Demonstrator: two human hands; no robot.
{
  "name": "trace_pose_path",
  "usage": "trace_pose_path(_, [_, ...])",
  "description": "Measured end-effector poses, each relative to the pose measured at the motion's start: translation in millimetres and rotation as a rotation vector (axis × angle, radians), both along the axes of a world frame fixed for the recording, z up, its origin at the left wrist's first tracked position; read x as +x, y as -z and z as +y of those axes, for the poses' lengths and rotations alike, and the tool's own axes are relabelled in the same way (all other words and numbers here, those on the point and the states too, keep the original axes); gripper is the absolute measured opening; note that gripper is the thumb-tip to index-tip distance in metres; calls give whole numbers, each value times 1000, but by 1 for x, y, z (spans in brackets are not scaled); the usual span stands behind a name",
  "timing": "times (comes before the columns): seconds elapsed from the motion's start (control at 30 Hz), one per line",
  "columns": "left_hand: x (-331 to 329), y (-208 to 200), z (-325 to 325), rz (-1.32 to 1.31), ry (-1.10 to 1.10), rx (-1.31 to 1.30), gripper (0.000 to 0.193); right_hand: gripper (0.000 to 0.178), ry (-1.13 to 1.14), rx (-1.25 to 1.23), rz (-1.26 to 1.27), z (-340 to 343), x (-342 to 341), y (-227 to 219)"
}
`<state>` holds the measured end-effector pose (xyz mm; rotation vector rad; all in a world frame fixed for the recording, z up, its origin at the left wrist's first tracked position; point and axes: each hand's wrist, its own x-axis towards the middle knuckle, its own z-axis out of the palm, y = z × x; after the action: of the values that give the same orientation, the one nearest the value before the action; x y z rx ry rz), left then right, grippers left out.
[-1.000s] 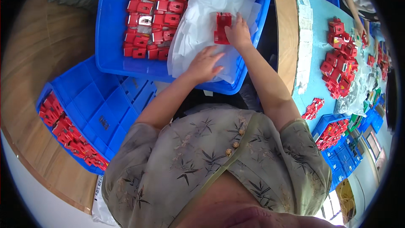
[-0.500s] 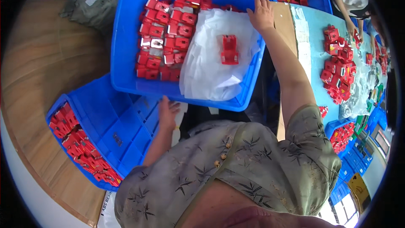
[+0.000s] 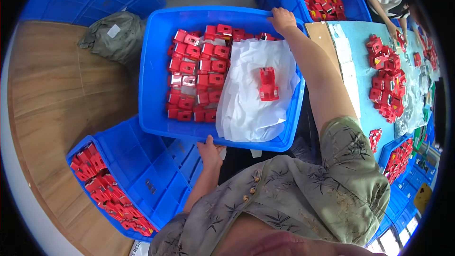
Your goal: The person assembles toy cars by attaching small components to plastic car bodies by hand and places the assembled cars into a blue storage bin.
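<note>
A large blue plastic bin (image 3: 154,57) lies in front of me, with rows of small red plastic car body shells (image 3: 215,80) packed in its left part. White sheets (image 3: 241,114), thin and crumpled, cover its right part, and a single red car body shell (image 3: 268,85) rests on them. My right hand (image 3: 283,20) grips the far rim near the right corner, its fingers curled over the edge. At the near rim, my left hand (image 3: 210,153) has its thumb against the edge and its other fingers bent below, partly hidden.
At lower left a tilted blue bin (image 3: 132,156) holds more red shells. A dark green bag (image 3: 116,35) sits beyond the brown wood-patterned surface (image 3: 47,90). On the right, a light-blue table (image 3: 358,61) carries piled red shells; a co-worker's hand (image 3: 392,31) is there.
My left hand has gone from open below the bin to gripping its near rim. The right hand's fingers, stretched before, now curl over the far rim. The whole view has shifted.
</note>
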<state>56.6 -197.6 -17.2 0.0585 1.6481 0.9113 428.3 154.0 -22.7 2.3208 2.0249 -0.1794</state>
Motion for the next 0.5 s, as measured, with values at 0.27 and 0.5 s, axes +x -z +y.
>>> trace_pose_path(0.27, [-59,-34,39,178,64,173,26,41,76,-129,86,-32,-6,-25])
trace_pose_path(0.5, [-126,-31,84,331,233,254,18,39,82,136,162,-114,8,-32])
